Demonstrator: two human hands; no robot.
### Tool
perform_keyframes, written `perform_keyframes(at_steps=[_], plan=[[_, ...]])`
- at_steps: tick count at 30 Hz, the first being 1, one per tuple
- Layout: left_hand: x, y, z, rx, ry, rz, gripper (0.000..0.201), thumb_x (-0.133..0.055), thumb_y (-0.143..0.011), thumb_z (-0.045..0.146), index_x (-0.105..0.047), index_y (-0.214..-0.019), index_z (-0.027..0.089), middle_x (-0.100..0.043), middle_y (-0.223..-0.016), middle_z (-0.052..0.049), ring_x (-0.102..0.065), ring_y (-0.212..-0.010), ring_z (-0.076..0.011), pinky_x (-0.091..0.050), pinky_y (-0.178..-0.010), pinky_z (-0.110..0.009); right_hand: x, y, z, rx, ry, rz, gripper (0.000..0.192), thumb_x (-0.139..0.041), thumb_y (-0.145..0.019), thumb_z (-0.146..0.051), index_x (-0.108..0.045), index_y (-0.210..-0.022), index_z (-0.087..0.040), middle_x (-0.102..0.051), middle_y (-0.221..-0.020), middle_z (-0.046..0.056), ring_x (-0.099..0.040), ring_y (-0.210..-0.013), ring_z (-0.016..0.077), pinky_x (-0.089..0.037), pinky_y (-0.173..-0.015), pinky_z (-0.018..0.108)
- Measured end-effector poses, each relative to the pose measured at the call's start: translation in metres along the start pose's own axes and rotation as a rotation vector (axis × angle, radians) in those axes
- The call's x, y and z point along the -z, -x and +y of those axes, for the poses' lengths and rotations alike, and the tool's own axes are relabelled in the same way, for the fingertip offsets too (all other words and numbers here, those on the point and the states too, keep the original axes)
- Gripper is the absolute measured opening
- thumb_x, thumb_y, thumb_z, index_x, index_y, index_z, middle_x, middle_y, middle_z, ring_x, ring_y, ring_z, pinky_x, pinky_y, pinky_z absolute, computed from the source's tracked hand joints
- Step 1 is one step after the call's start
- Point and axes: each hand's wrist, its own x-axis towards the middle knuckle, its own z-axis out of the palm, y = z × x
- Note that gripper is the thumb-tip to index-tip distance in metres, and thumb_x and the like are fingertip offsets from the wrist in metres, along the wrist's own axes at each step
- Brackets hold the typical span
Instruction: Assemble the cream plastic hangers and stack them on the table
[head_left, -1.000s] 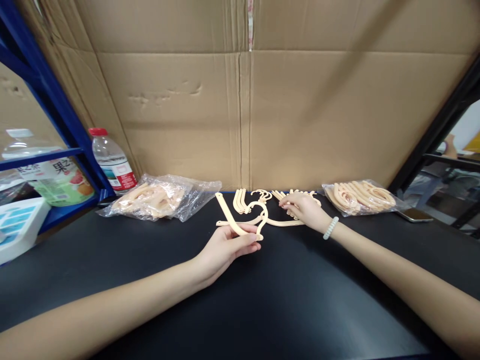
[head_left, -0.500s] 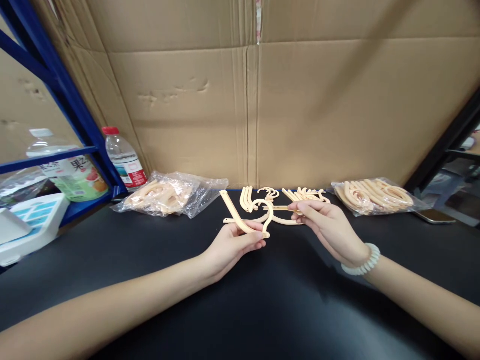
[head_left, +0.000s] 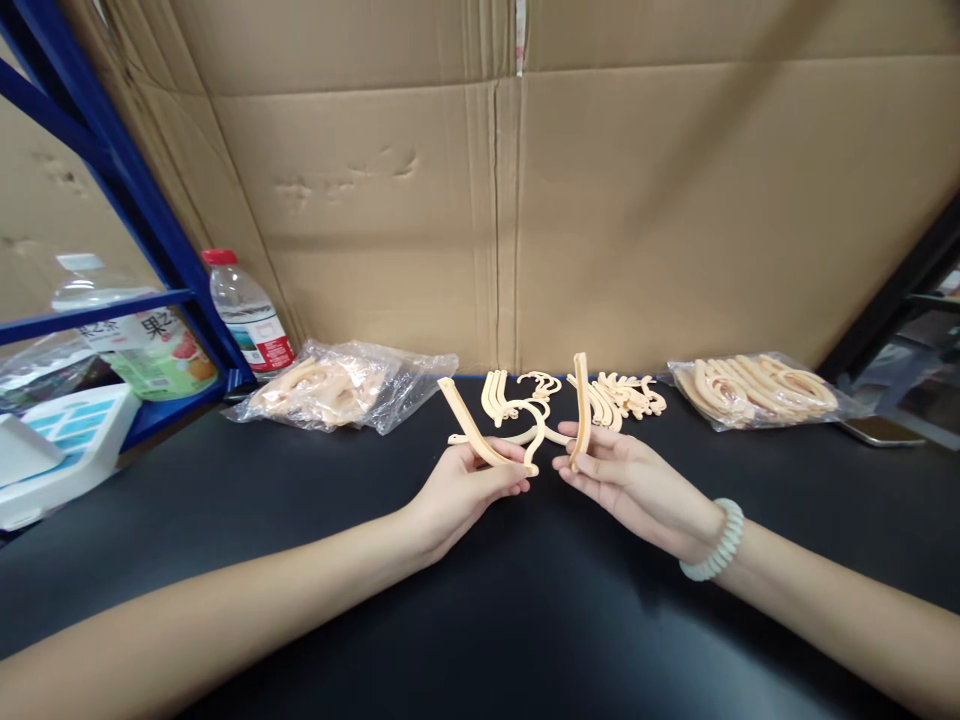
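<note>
In my left hand, thumb and fingers pinch the lower ends of a beige plastic hanger arm and a curved hanger hook, which meet at the fingertips. My right hand grips a second beige hanger arm near its lower end, holding it nearly upright with its grooved side showing. A gap separates the two hands. Just beyond them, other curved beige pieces lie on the black table, partly hidden by what I hold.
Loose hanger arms, hooks and more beige parts lie at the back. Clear bags of parts sit left and right. A red-capped bottle stands beside a blue rack. A phone lies far right.
My right hand has moved a little left and down and turned the hanger arm from pointing sideways to nearly upright. My left hand stays almost in place.
</note>
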Motion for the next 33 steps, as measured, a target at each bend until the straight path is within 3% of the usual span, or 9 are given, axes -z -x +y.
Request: perform_keyframes(at_steps=[5, 13, 26, 33], plan=[[0.0, 0.0, -0.001, -0.042, -0.065, -0.009, 0.02, -0.081, -0.065, 0.016, -0.068, -0.08, 0.011, -0.066, -0.075, -0.002, -0.059, -0.071, -0.0097, -0.046, -0.074, -0.024, -0.003, 0.002, 0.007, 0.027, -0.014, -0.109, 0.022, -0.079, -0.07, -0.021, -0.065, -0.087, -0.019, -0.062, -0.097, 0.001, -0.065, -0.101, 0.0191, -0.047, -0.099, 0.037], [0.002, -0.002, -0.001, -0.07, -0.135, -0.115, 0.015, -0.08, -0.066, 0.015, -0.067, -0.074, 0.013, -0.064, -0.074, 0.0, -0.059, -0.07, -0.0102, -0.044, -0.071, -0.024, 0.0, -0.001, 0.011, 0.142, 0.241, -0.091, 0.027, -0.08, -0.068, -0.027, -0.066, -0.089, -0.019, -0.065, -0.088, 0.002, -0.06, -0.082, 0.0139, -0.049, -0.076, 0.029], [0.004, 0.0, 0.0, -0.043, -0.188, -0.167, 0.013, -0.08, -0.064, 0.013, -0.07, -0.073, 0.012, -0.07, -0.075, -0.004, -0.062, -0.074, -0.0142, -0.048, -0.072, -0.025, -0.001, -0.003, 0.01, 0.222, 0.358, -0.219, 0.013, -0.071, -0.078, -0.024, -0.068, -0.09, -0.02, -0.068, -0.086, 0.001, -0.063, -0.079, 0.0132, -0.052, -0.08, 0.03], [0.004, -0.003, 0.001, -0.067, -0.129, -0.214, 0.013, -0.081, -0.064, 0.013, -0.07, -0.071, 0.013, -0.07, -0.072, -0.004, -0.061, -0.071, -0.0137, -0.047, -0.069, -0.024, -0.006, 0.0, 0.005, 0.214, 0.364, -0.212, 0.018, -0.073, -0.076, -0.028, -0.066, -0.09, -0.019, -0.068, -0.085, 0.002, -0.066, -0.079, 0.0154, -0.054, -0.081, 0.034]])
